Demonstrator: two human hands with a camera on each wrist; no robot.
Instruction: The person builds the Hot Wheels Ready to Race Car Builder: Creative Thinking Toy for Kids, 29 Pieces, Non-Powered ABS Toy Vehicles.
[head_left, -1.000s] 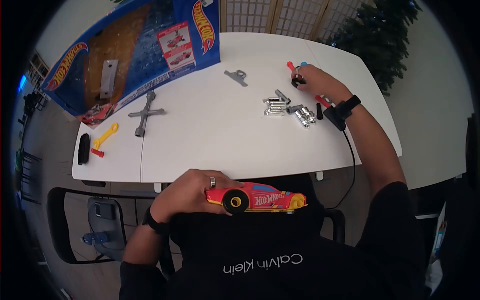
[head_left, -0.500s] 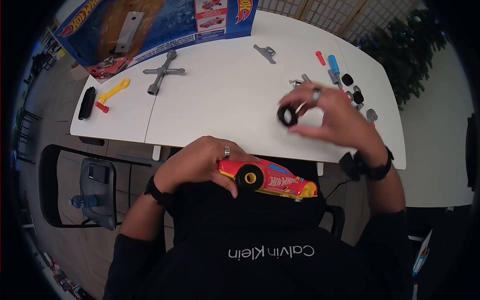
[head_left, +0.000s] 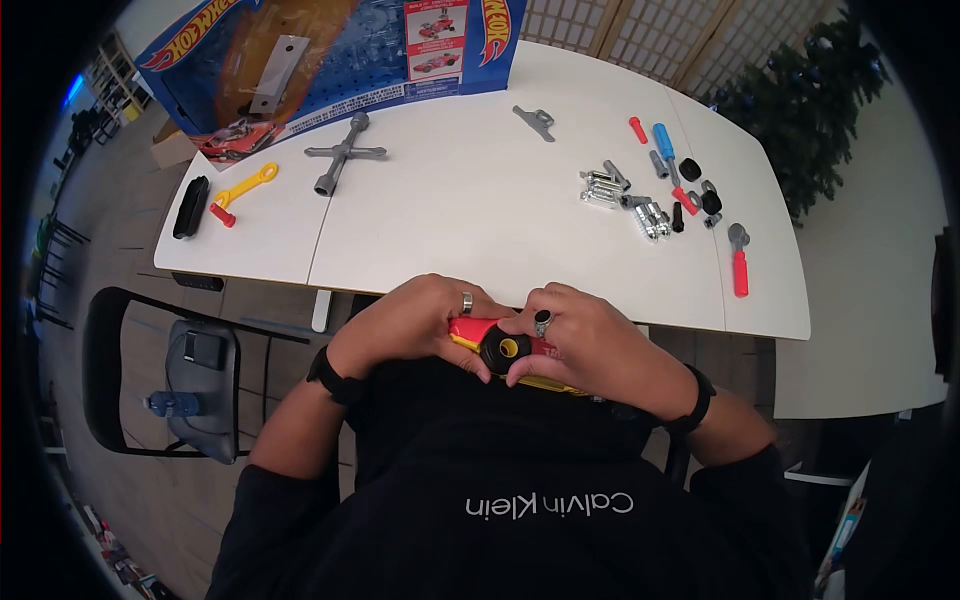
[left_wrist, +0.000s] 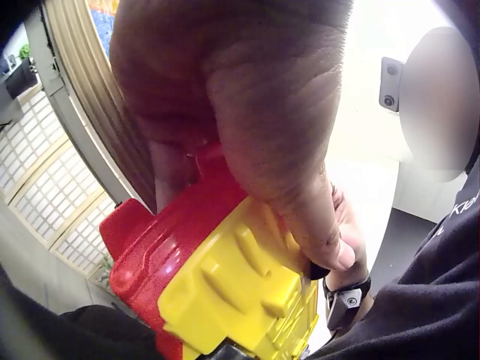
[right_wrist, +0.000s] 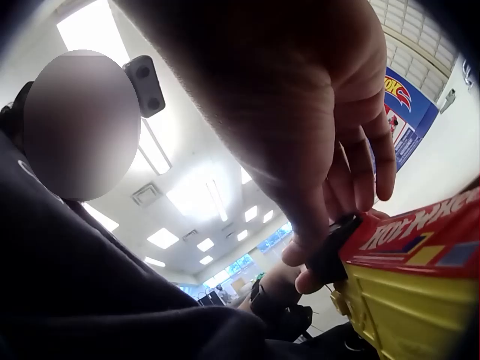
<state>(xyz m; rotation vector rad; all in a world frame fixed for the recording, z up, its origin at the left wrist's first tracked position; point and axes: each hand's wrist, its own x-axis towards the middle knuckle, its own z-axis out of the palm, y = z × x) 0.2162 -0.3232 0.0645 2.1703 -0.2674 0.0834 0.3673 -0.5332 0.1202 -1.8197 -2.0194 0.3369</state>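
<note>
A red and yellow toy car (head_left: 468, 329) is held over the lap at the near table edge. My left hand (head_left: 405, 320) grips its left end, thumb beside the wheel. In the left wrist view the car's yellow underside (left_wrist: 232, 285) shows beneath that hand. My right hand (head_left: 600, 345) is at the same wheel, thumb and fingers pinching a black tire (right_wrist: 335, 251) against the car's side. A yellow hub (head_left: 509, 348) shows in the wheel's middle. The right hand covers much of the car's printed side in the head view.
Chrome engine parts (head_left: 652, 220), a blue screwdriver (head_left: 663, 141) and a red-handled ratchet (head_left: 740, 268) lie at the table's right. To the left are a grey cross wrench (head_left: 345, 153), a yellow wrench (head_left: 246, 185) and a black part (head_left: 191, 207). A toy box (head_left: 370, 75) stands behind.
My right hand picked up a black tire from the far right of the table and brought it down to the car's wheel. The left hand kept its grip on the car.
</note>
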